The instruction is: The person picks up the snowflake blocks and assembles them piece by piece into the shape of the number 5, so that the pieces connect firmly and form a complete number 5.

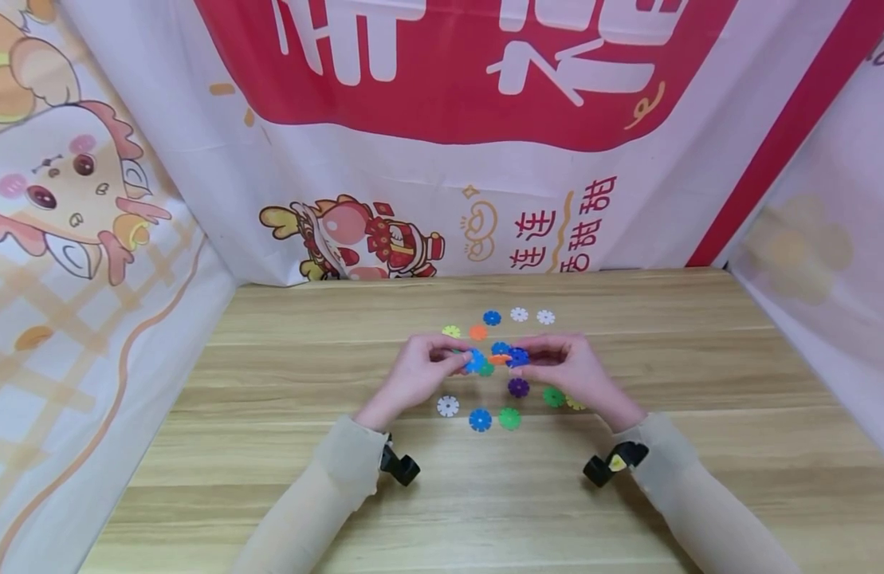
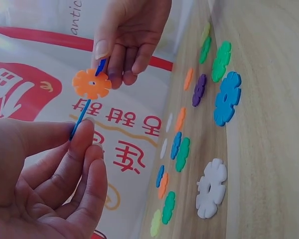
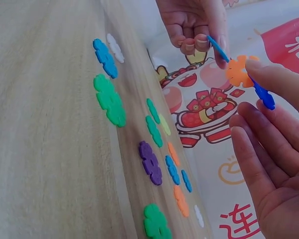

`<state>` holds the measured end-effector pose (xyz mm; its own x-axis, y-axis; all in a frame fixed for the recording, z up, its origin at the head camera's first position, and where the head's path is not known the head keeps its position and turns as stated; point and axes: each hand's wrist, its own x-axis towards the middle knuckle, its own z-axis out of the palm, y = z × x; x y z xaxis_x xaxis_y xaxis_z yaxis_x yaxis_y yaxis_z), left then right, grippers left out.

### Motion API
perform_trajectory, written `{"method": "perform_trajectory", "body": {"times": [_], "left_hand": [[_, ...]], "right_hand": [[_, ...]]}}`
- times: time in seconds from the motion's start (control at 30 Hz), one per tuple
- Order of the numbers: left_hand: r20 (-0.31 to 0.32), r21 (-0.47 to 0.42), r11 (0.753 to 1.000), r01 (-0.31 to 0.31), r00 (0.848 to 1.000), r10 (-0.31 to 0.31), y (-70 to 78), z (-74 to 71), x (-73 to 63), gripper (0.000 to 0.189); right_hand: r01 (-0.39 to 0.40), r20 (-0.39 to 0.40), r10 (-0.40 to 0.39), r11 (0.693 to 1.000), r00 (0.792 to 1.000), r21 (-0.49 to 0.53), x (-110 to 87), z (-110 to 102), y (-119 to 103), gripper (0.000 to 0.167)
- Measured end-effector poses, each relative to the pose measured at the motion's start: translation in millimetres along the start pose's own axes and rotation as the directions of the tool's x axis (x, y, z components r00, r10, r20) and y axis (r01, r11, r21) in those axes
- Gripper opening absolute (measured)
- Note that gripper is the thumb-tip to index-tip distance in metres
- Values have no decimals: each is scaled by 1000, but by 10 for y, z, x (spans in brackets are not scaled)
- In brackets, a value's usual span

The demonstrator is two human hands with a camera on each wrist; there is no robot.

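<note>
Over the middle of the table, my left hand (image 1: 418, 373) pinches a light blue snowflake disc (image 1: 475, 363) between thumb and fingers. Facing it, my right hand (image 1: 572, 372) holds a dark blue snowflake disc (image 1: 517, 357). Between these two sits an orange snowflake disc (image 2: 91, 84), its notched edge meeting both. In the left wrist view the light blue disc (image 2: 79, 118) stands edge-on below the orange one. From the right wrist, my right thumb overlaps the orange disc (image 3: 237, 72), and the dark blue disc (image 3: 263, 95) slants down beside the fingers.
Loose discs lie around the hands: white (image 1: 448, 406), blue (image 1: 481, 420), green (image 1: 509, 418) and purple (image 1: 518, 388) on the near side. Farther back are yellow (image 1: 451, 331), orange (image 1: 478, 332), blue (image 1: 492, 318) and white ones (image 1: 519, 315). A printed curtain (image 1: 384, 167) hangs behind the table.
</note>
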<state>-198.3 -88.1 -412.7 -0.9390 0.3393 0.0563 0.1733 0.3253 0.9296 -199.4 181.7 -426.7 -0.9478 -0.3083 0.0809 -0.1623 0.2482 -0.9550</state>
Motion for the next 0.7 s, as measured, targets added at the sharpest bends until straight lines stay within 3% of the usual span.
{"method": "perform_trajectory", "body": {"times": [0.3,0.7], "left_hand": [[17,3,1000,1,1000,-1,-3,37,8,15],[15,-2,1000,27,1000,-27,35,62,-7,16]], "right_hand": [[-3,1,3,1000,1000,14,-5,50,25,40],[71,-33,-70,997,997,22,11,129,64,33]]}}
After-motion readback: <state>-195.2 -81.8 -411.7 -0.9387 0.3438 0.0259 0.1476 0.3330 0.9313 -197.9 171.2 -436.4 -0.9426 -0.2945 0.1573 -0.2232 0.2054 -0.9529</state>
